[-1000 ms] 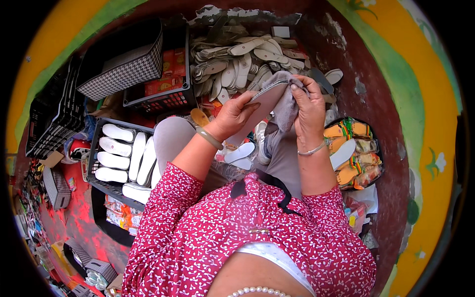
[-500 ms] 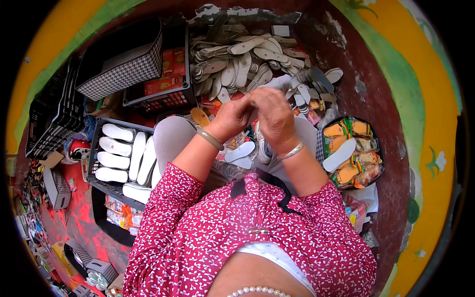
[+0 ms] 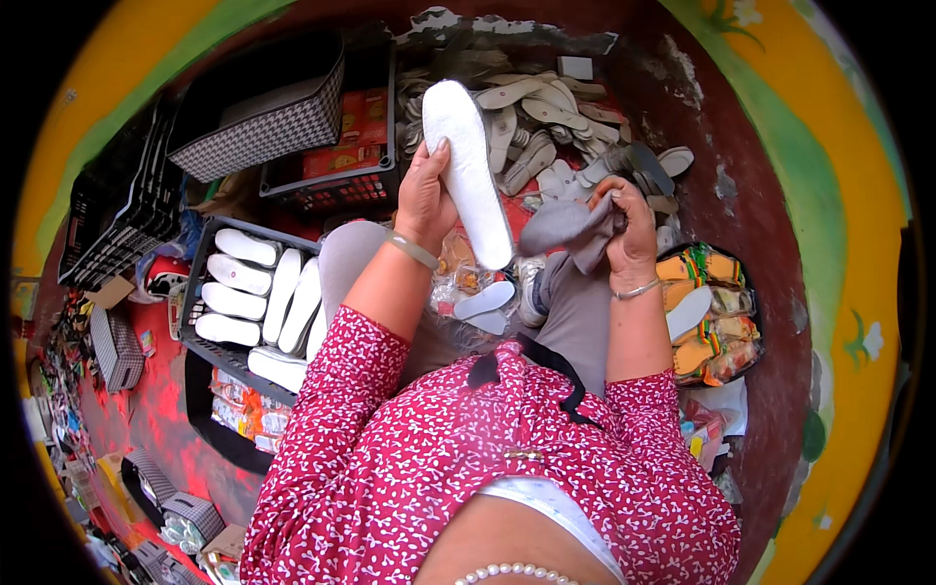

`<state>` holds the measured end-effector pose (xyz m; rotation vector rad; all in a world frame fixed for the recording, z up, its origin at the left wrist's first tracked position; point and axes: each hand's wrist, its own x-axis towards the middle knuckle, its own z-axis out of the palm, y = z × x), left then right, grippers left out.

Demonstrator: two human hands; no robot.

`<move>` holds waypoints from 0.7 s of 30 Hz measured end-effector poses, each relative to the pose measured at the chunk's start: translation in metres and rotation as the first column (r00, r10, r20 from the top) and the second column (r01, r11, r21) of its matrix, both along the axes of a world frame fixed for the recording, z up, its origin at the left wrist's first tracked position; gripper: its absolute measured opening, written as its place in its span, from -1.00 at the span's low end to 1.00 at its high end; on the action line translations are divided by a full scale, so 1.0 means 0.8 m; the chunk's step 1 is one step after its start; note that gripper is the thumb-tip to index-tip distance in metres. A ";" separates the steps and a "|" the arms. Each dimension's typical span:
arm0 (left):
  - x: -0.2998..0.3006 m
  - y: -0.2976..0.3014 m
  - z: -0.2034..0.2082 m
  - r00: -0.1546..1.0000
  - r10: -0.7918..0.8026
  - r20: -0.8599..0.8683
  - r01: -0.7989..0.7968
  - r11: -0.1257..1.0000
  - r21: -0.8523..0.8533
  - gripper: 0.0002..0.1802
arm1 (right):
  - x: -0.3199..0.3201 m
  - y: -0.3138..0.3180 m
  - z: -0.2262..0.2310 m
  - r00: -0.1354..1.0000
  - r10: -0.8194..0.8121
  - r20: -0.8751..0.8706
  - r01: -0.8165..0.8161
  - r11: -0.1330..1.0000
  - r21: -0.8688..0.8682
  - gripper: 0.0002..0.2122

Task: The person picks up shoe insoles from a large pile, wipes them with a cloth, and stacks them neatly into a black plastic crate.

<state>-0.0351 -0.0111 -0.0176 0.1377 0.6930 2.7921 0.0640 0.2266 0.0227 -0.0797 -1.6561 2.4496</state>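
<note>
A white fleecy insole (image 3: 470,180) stands raised in my left hand (image 3: 426,195), which grips its edge with the thumb on the fleecy face. My right hand (image 3: 629,229) is closed on a bunched grey cloth (image 3: 570,229), apart from the insole. Below, between my legs, a pair of white insoles (image 3: 485,300) lies on clear plastic wrapping. Left of my knee, a dark crate (image 3: 213,353) holds several white insoles (image 3: 237,300) in rows. A big heap of pale insoles (image 3: 546,112) spreads beyond my hands.
At right, a basket (image 3: 751,359) holds packaged orange insoles (image 3: 723,268) with a loose white insole (image 3: 689,314) on top. Far left stand a houndstooth bin (image 3: 263,132), a black crate with red boxes (image 3: 356,127) and stacked black crates (image 3: 122,219). A dark red wall (image 3: 751,205) curves along the right.
My hands, together before, have moved apart. The left now holds up the white insole, fleecy face showing. The right has moved right with the grey cloth. The view has shifted slightly.
</note>
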 end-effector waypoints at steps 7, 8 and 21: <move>-0.015 -0.013 -0.005 0.969 0.242 0.044 -0.241 0.970 -0.025 -0.66 | 0.021 -0.079 -0.025 0.908 0.303 0.288 -0.321 0.947 0.017 -0.67; -0.013 -0.013 -0.002 0.960 0.271 0.071 -0.270 0.963 -0.022 -0.65 | 0.022 -0.089 -0.030 0.911 0.306 0.276 -0.321 0.947 0.008 -0.65; -0.004 -0.020 0.022 0.987 0.072 -0.143 -0.060 0.995 0.086 -0.46 | 0.017 -0.082 -0.072 0.893 0.272 0.359 -0.235 0.961 -0.143 -0.83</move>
